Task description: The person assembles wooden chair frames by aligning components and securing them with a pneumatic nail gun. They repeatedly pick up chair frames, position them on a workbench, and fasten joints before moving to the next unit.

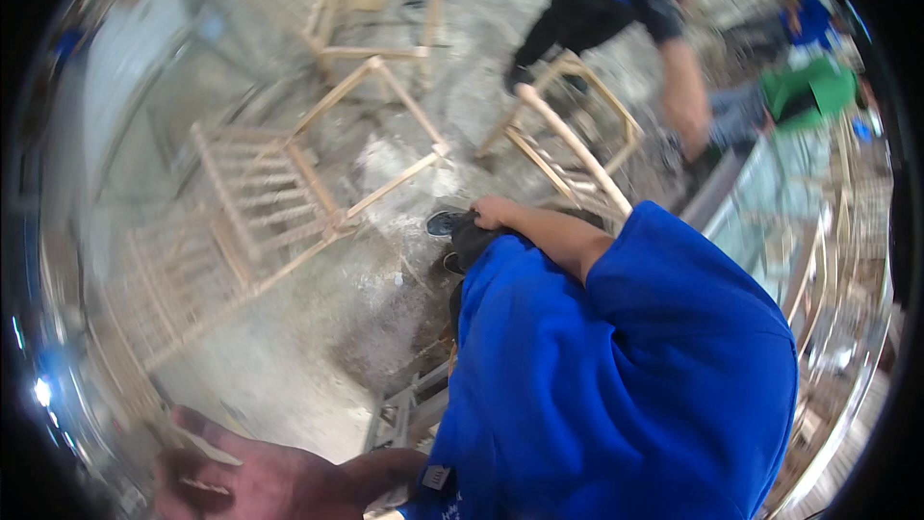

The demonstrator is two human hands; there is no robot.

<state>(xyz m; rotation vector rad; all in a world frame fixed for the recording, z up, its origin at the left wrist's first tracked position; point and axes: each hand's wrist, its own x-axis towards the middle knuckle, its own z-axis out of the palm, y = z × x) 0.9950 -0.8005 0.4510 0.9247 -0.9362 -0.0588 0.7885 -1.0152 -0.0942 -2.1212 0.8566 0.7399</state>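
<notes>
At the lower left, my left hand [265, 478] is held out over the floor, its thumb and fingers apart, with nothing visible in it. My right hand [494, 213] rests against my dark trousers [472, 243]. Its fingers bend down onto the cloth and are mostly hidden. Ahead of the right hand stands a bare wooden chair frame [604, 179] with slats. To the left of it, a wooden frame [412, 166] joins a slatted wooden panel [274, 195]; neither hand touches these.
More wooden frames stand at the far side [428, 14] and lower left [183, 279], blurred. A co-worker's arm [681, 96] reaches down beyond the near chair frame. Farther right is a person in green [807, 94]. Grey concrete floor [279, 380] lies below.
</notes>
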